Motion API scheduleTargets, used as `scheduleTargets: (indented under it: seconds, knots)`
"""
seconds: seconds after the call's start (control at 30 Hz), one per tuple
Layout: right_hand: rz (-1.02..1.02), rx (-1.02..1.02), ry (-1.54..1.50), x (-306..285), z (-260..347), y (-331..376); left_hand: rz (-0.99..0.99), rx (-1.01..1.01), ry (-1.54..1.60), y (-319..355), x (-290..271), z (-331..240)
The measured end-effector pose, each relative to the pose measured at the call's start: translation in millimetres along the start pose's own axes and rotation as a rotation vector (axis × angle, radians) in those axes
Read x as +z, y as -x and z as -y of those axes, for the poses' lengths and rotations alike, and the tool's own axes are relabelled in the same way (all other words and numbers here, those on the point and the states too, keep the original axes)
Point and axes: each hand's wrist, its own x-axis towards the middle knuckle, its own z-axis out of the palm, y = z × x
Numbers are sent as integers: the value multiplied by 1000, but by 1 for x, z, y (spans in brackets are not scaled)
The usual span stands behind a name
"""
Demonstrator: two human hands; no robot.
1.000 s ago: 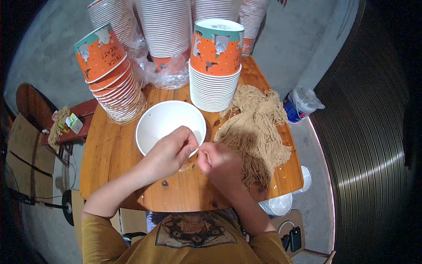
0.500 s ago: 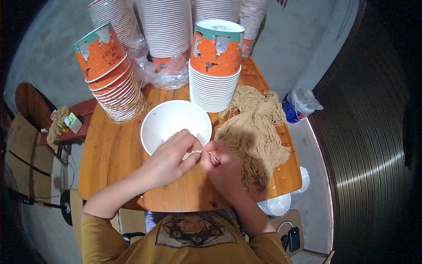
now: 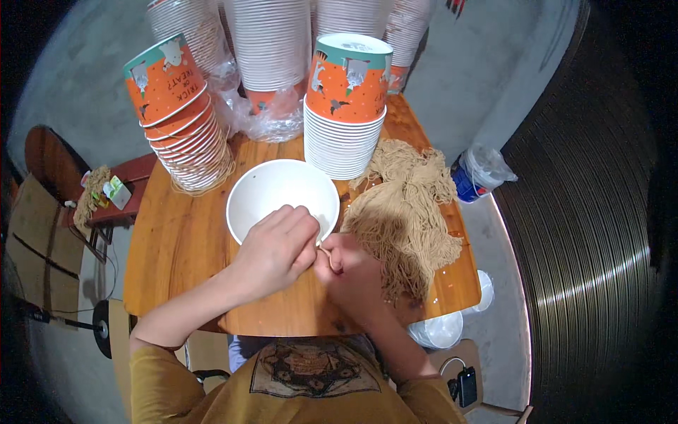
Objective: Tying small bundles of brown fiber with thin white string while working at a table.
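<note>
A white paper bucket (image 3: 272, 189) lies with its open mouth facing me on the wooden table (image 3: 180, 261). At its near right rim, a short tan cord (image 3: 330, 258) runs between my two hands. My left hand (image 3: 279, 244) is closed in a pinch on the cord by the rim, its fingertips partly hidden. Close beside it, my right hand (image 3: 349, 272) is also closed, with the cord looping out at its thumb. To the right of my hands is a loose heap of tan cords (image 3: 402, 215).
A leaning stack of orange printed buckets with cords (image 3: 169, 92) stands at the left. Another upside-down stack (image 3: 346, 106) stands behind the bucket. Plastic-wrapped stacks (image 3: 268, 42) fill the back. A lidded blue pail (image 3: 470, 177) is on the floor at right.
My left hand has curled more tightly and turned over the bucket's rim. The right hand has shifted slightly, and more of the cord's loop shows. The bucket has hardly moved.
</note>
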Motion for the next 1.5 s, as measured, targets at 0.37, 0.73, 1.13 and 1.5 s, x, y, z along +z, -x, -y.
scheduleTargets:
  seconds: [0.37,0.73,1.13,1.5]
  knots:
    - [251,227,-96,-9,1,1,-69,16,-41,2,5,5]
    - [359,-185,12,-76,-6,-55,64,24,-113,33,-22,8]
    - [538,-112,66,-2,4,-82,-22,-216,139,45,-29,18]
    - [537,-74,108,2,8,-83,-56,-444,-32,19,-4,20]
